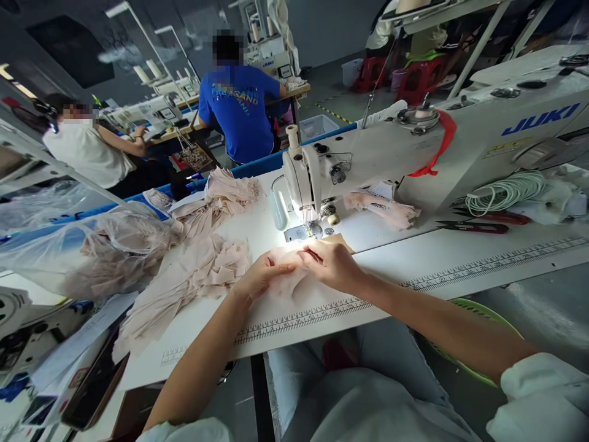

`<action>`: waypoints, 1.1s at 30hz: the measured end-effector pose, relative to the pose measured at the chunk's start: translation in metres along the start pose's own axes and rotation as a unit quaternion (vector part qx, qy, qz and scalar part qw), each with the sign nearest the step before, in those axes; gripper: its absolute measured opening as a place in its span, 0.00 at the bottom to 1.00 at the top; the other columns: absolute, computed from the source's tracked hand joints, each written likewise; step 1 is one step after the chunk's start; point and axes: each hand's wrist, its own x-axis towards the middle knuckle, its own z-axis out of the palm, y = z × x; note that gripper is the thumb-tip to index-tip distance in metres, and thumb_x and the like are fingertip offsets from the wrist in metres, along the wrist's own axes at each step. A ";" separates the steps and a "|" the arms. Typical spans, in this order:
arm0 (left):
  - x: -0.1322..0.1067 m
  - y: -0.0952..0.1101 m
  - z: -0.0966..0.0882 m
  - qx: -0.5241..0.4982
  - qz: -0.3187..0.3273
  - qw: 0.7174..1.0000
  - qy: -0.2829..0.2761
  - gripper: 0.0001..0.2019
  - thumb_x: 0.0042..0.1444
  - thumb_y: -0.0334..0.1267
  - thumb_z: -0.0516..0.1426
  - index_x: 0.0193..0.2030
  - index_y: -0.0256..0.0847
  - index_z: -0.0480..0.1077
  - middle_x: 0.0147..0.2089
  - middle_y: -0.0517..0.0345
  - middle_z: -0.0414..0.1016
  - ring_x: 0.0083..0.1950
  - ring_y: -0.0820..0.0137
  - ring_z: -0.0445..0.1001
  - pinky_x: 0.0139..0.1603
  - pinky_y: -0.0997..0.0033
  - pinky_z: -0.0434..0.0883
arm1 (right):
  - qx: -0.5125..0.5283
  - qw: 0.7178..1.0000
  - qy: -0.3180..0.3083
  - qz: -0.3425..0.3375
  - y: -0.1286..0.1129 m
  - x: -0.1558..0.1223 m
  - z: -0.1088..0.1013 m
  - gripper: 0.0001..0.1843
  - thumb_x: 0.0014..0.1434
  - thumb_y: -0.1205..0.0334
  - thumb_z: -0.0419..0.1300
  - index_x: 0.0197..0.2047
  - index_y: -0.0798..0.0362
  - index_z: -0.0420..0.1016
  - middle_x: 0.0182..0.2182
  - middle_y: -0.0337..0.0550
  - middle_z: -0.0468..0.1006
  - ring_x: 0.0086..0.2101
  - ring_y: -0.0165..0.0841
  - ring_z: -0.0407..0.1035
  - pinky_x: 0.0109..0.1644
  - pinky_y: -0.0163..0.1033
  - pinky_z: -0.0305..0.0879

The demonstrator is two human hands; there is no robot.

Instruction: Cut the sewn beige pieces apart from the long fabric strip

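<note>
My left hand (261, 274) and my right hand (332, 263) meet over a small pale pink fabric piece (289, 277) on the white sewing table (460, 258), just in front of the needle plate (298, 233). Both hands have their fingers curled and pinched onto the fabric. The lamp of the white JUKI sewing machine (414, 147) lights the spot brightly. A heap of similar pink cut pieces (193, 270) lies just left of my left hand.
More pink pieces (230, 191) sit at the table's back, others in a plastic bag (115, 245) at left. Red-handled scissors (473, 227) and a cord coil (506, 191) lie right. A green basket (478, 313) is beside my knee. Two people sit at machines behind.
</note>
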 end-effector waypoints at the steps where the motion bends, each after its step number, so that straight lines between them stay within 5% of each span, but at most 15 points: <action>1: 0.000 0.001 0.000 -0.008 -0.003 1.000 -0.001 0.22 0.39 0.47 0.73 0.38 0.36 0.78 0.33 0.57 0.79 0.32 0.69 0.75 0.31 0.75 0.69 | 0.041 0.998 -0.022 0.037 0.001 0.001 -0.001 0.11 0.65 0.62 0.52 0.31 0.54 0.68 0.21 0.35 0.65 0.23 0.28 0.58 0.29 0.35 0.52; 6: -0.002 0.002 0.001 -0.005 0.012 1.000 -0.002 0.21 0.46 0.52 0.69 0.40 0.37 0.78 0.33 0.54 0.80 0.36 0.64 0.78 0.38 0.71 0.74 | 0.233 0.941 -0.168 0.181 0.006 0.006 -0.005 0.13 0.62 0.57 0.54 0.28 0.53 0.67 0.17 0.34 0.69 0.18 0.27 0.61 0.24 0.33 0.57; 9: -0.002 0.002 0.002 0.017 0.004 1.000 0.003 0.21 0.46 0.53 0.69 0.36 0.36 0.78 0.30 0.55 0.79 0.31 0.67 0.76 0.33 0.73 0.72 | 0.269 0.919 -0.190 0.217 0.011 0.008 -0.004 0.11 0.60 0.54 0.55 0.30 0.52 0.65 0.18 0.35 0.72 0.17 0.27 0.60 0.22 0.34 0.57; 16: 0.000 0.002 0.003 0.033 0.003 0.999 0.022 0.21 0.44 0.54 0.70 0.27 0.36 0.74 0.22 0.61 0.71 0.26 0.73 0.70 0.26 0.78 0.66 | 0.040 0.984 -0.123 0.123 0.016 0.007 -0.007 0.07 0.60 0.57 0.58 0.37 0.52 0.68 0.20 0.34 0.73 0.27 0.33 0.71 0.38 0.38 0.65; 21: -0.001 0.000 0.003 0.070 0.015 0.997 0.036 0.22 0.46 0.55 0.68 0.32 0.36 0.74 0.30 0.58 0.74 0.31 0.72 0.71 0.28 0.77 0.67 | -0.092 0.994 -0.030 0.043 0.013 -0.004 -0.010 0.08 0.63 0.60 0.54 0.40 0.54 0.71 0.31 0.43 0.76 0.33 0.36 0.72 0.42 0.41 0.65; 25: -0.002 -0.002 -0.001 0.140 0.054 0.988 0.028 0.22 0.51 0.57 0.65 0.32 0.37 0.71 0.28 0.61 0.69 0.30 0.72 0.66 0.31 0.75 0.66 | -0.050 0.998 -0.029 0.001 0.013 -0.004 -0.013 0.17 0.64 0.53 0.55 0.49 0.56 0.72 0.45 0.53 0.77 0.49 0.44 0.71 0.52 0.48 0.68; 30: -0.003 0.003 0.000 0.184 0.095 0.977 -0.053 0.20 0.57 0.55 0.62 0.35 0.37 0.72 0.33 0.59 0.69 0.36 0.70 0.68 0.39 0.71 0.68 | 0.115 0.972 -0.189 0.080 0.018 0.007 -0.018 0.45 0.57 0.42 0.64 0.70 0.56 0.57 0.62 0.55 0.68 0.58 0.47 0.66 0.55 0.49 0.72; 33: -0.001 0.009 0.006 0.181 0.081 0.977 -0.081 0.20 0.58 0.55 0.62 0.32 0.37 0.70 0.29 0.61 0.66 0.32 0.73 0.65 0.34 0.73 0.65 | 0.143 0.951 -0.247 0.119 0.021 0.010 -0.019 0.48 0.54 0.43 0.66 0.71 0.53 0.55 0.64 0.53 0.67 0.60 0.48 0.65 0.57 0.50 0.71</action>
